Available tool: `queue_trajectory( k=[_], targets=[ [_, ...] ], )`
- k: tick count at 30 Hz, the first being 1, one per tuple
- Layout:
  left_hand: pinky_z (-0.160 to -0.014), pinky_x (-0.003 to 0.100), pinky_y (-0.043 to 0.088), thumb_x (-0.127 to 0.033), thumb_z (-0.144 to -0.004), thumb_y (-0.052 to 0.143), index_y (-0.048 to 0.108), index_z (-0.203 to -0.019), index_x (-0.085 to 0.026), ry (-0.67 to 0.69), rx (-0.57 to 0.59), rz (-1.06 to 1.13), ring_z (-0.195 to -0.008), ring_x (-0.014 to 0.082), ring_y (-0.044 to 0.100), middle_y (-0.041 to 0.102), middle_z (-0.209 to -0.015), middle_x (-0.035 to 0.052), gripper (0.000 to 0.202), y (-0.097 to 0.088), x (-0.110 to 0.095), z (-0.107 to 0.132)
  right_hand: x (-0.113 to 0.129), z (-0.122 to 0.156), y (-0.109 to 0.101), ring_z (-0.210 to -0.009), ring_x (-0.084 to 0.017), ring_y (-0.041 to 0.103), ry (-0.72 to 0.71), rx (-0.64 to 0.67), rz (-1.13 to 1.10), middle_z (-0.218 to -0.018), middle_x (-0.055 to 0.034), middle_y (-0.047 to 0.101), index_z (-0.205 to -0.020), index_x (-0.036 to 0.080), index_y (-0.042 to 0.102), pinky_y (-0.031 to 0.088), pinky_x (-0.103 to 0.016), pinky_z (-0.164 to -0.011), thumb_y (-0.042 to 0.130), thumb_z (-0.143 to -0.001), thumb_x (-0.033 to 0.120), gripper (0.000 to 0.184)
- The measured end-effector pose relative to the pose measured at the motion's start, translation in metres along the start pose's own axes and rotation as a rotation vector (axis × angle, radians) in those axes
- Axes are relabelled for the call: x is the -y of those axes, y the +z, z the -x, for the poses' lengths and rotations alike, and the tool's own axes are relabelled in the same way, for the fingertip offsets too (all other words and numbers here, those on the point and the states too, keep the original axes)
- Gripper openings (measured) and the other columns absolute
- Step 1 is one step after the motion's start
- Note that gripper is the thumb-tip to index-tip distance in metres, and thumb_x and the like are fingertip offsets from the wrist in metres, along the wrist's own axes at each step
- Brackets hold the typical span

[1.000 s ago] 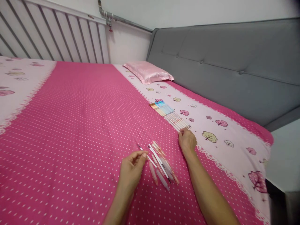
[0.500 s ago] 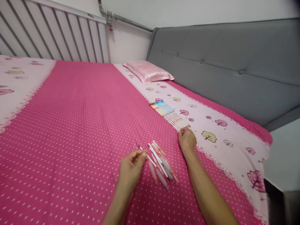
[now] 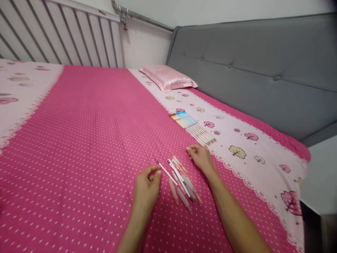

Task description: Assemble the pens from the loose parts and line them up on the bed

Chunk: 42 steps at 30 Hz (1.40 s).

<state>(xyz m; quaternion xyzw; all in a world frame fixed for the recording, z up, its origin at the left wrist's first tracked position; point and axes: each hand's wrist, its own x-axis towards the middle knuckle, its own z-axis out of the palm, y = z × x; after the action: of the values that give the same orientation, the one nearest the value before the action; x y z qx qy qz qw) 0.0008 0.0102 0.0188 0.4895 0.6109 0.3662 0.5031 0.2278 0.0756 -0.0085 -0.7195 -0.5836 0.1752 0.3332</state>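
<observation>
A loose pile of slim sticks that look like pen parts lies on the pink dotted bedcover (image 3: pixel 100 147). In it are white pen refills (image 3: pixel 168 173) with dark tips and pinkish translucent pen barrels (image 3: pixel 183 199). Just left of the pile is my left hand (image 3: pixel 146 184), fingers curled, a small gap between thumb and forefinger, holding nothing I can see. To the upper right of the pile hovers my right hand (image 3: pixel 201 159), fingers loosely bent and apart, seemingly with nothing in it. Beyond it, pale pens (image 3: pixel 200 134) lie side by side, adjoining a row of blue and orange pens (image 3: pixel 183 118).
A pink satin pillow (image 3: pixel 168 78) rests near the grey padded headboard (image 3: pixel 250 59). A white radiator (image 3: pixel 79 35) and a pipe (image 3: pixel 144 20) run along the wall behind the bed. The bed's edge is at the right.
My right hand has left the near end of the pale row and come left towards the pile. My left hand has drawn slightly back from the white refill. The view has shifted a little.
</observation>
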Motion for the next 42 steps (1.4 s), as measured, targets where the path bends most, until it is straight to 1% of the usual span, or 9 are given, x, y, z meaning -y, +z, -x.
queue_trajectory(
  k=[3,6,12,19,26,31,34,37,42],
  targets=[
    [-0.071,0.034,0.050,-0.037,-0.075,0.055,0.063,-0.103,-0.013,0.045,-0.003,-0.003,-0.080,0.0224,0.064,0.068,-0.093,0.0122,0.038,0.002,0.008,-0.003,0.008,0.006,0.002,-0.052,-0.014,0.060,0.051,0.321,-0.263,-0.065,-0.0052,0.066,-0.079,0.016,0.060,0.044,-0.025,-0.050,0.052,-0.081,0.048,0.034],
    [-0.080,0.037,0.049,-0.034,-0.076,0.053,0.060,-0.106,-0.012,0.037,0.045,0.018,-0.090,0.0238,0.064,0.067,-0.101,0.0142,0.038,0.006,0.011,-0.005,0.014,0.011,0.002,-0.054,-0.011,0.060,0.083,0.563,-0.416,-0.069,-0.0042,0.066,-0.088,0.015,0.059,0.043,-0.022,-0.050,0.059,-0.076,0.050,0.038],
    [-0.087,0.037,0.047,-0.030,-0.076,0.052,0.060,-0.105,-0.011,0.088,0.169,0.106,-0.096,0.0234,0.063,0.065,-0.108,0.0144,0.036,0.011,0.010,-0.005,0.020,0.017,-0.001,-0.063,-0.012,0.060,0.020,0.755,-0.477,-0.073,-0.0023,0.065,-0.103,0.014,0.058,0.045,-0.023,-0.057,0.074,-0.065,0.042,0.050],
    [-0.085,0.036,0.048,-0.027,-0.079,0.048,0.060,-0.106,-0.011,0.081,0.236,0.104,-0.096,0.0236,0.063,0.067,-0.105,0.0121,0.034,0.010,-0.001,0.000,0.025,0.022,0.004,-0.059,-0.009,0.057,0.064,0.783,-0.655,-0.072,0.0007,0.061,-0.101,0.014,0.056,0.045,-0.022,-0.055,0.075,-0.065,0.033,0.045],
    [-0.087,0.035,0.046,-0.028,-0.082,0.046,0.057,-0.115,-0.011,0.088,0.291,0.079,-0.108,0.0237,0.057,0.066,-0.109,0.0109,0.039,0.011,-0.003,0.002,0.027,0.021,0.013,-0.063,-0.010,0.058,0.043,0.687,-0.713,-0.076,0.0002,0.060,-0.102,0.016,0.055,0.047,-0.024,-0.060,0.072,-0.068,0.033,0.041],
    [-0.088,0.036,0.046,-0.028,-0.084,0.044,0.057,-0.118,-0.013,0.126,0.303,0.014,-0.105,0.0232,0.059,0.063,-0.115,0.0113,0.040,0.008,-0.003,0.004,0.031,0.020,0.014,-0.076,-0.013,0.059,-0.047,0.574,-0.634,-0.088,-0.0045,0.061,-0.097,0.015,0.058,0.048,-0.029,-0.071,0.069,-0.070,0.030,0.033],
    [-0.090,0.037,0.044,-0.028,-0.084,0.043,0.059,-0.117,-0.015,0.155,0.310,-0.064,-0.105,0.0232,0.058,0.063,-0.116,0.0107,0.039,0.008,-0.004,0.004,0.032,0.020,0.012,-0.077,-0.014,0.056,-0.146,0.525,-0.526,-0.088,-0.0051,0.061,-0.095,0.015,0.060,0.046,-0.029,-0.071,0.069,-0.070,0.031,0.031],
    [-0.095,0.036,0.041,-0.028,-0.085,0.041,0.061,-0.116,-0.017,0.173,0.314,-0.124,-0.110,0.0223,0.056,0.062,-0.118,0.0084,0.038,0.009,-0.003,0.005,0.033,0.021,0.008,-0.081,-0.016,0.053,-0.251,0.562,-0.398,-0.090,-0.0046,0.060,-0.096,0.017,0.062,0.043,-0.025,-0.066,0.070,-0.068,0.031,0.032],
    [-0.096,0.036,0.039,-0.024,-0.085,0.038,0.064,-0.111,-0.018,0.280,0.252,-0.253,-0.109,0.0223,0.055,0.064,-0.114,0.0077,0.036,0.012,-0.001,0.006,0.035,0.024,0.005,-0.074,-0.013,0.050,-0.306,0.612,-0.296,-0.091,-0.0035,0.057,-0.095,0.017,0.061,0.040,-0.023,-0.062,0.070,-0.068,0.029,0.031]
  ],
)
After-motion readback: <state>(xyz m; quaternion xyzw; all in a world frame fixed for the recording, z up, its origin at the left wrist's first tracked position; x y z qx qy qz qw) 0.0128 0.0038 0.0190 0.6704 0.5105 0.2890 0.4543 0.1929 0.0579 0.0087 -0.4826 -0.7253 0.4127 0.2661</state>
